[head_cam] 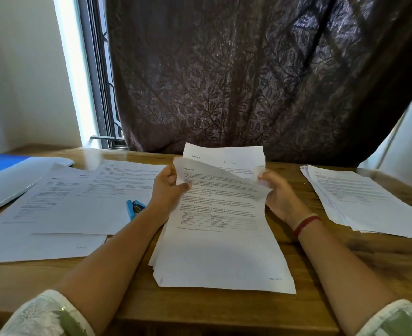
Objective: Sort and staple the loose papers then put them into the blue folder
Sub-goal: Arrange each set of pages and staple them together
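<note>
A thick stack of printed papers (220,251) lies in the middle of the wooden table, its far end lifted. My left hand (167,187) grips the stack's upper left edge, thumb on the top sheet headed "Section 10". My right hand (278,194) pinches the upper right corner, where the top sheet curls over. Several loose sheets (62,209) are spread to the left. A blue stapler (134,207) lies on them, partly hidden by my left forearm. The blue folder (8,175) rests at the far left, one cover open.
A second pile of papers (360,200) sits at the right side of the table (200,309). A dark patterned curtain (248,81) hangs just behind the table's far edge, with a window (98,93) at the back left.
</note>
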Motion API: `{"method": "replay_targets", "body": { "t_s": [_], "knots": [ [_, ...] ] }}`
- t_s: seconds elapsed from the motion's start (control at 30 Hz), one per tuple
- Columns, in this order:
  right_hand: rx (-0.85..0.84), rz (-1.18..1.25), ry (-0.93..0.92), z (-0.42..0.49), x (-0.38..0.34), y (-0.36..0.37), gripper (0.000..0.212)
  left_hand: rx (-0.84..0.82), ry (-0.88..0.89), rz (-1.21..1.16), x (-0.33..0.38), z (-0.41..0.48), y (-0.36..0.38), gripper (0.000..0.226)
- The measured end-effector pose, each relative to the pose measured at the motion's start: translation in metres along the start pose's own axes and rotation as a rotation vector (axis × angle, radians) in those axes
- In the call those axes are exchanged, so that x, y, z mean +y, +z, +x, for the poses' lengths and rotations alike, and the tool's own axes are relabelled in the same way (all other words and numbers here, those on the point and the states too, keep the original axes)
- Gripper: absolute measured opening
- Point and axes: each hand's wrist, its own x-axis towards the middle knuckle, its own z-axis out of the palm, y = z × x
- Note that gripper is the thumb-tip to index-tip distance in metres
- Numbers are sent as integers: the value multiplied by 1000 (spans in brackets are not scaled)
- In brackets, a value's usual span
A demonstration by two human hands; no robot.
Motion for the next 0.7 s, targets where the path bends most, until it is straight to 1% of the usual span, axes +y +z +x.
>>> {"method": "replay_targets", "body": {
  "t_s": [0.03, 0.1, 0.2, 0.23, 0.3, 0.33, 0.4, 0.43, 0.5, 0.57, 0.6, 0.7],
  "knots": [
    [18, 19, -4, 0, -1, 2, 42, 5, -2, -16, 0, 1, 0, 21],
    [118, 80, -9, 0, -4, 5, 53, 3, -34, -50, 2, 2, -2, 5],
    [297, 161, 37, 3, -10, 8, 35, -14, -84, -49, 4, 3, -2, 3],
    [350, 171, 64, 5, -11, 7, 28, -22, -81, -47, 5, 2, -2, 3],
    [433, 152, 60, 6, -8, 4, 10, -39, -73, -52, 5, 1, -1, 3],
    [479, 86, 32, 7, -4, 2, 4, -40, -77, -54, 5, 1, 0, 3],
    [581, -101, -47, 10, 6, -3, 17, -33, -94, -41, 6, 1, 0, 6],
    [640, -190, -86, 9, 8, -4, 19, -34, -101, -35, 6, 2, 1, 5],
    [734, -365, -144, 10, 12, -6, 12, -40, -110, -32, 4, 2, 1, 3],
    [748, -509, -190, 8, 12, -8, 5, -47, -110, -58, 1, 3, -1, 2],
    [738, -543, -220, 6, 11, -7, 4, -50, -109, -76, -1, 4, -1, 2],
    [699, -522, -278, 4, 12, -5, 6, -47, -102, -82, -4, 4, -2, 6]
  ]
}}
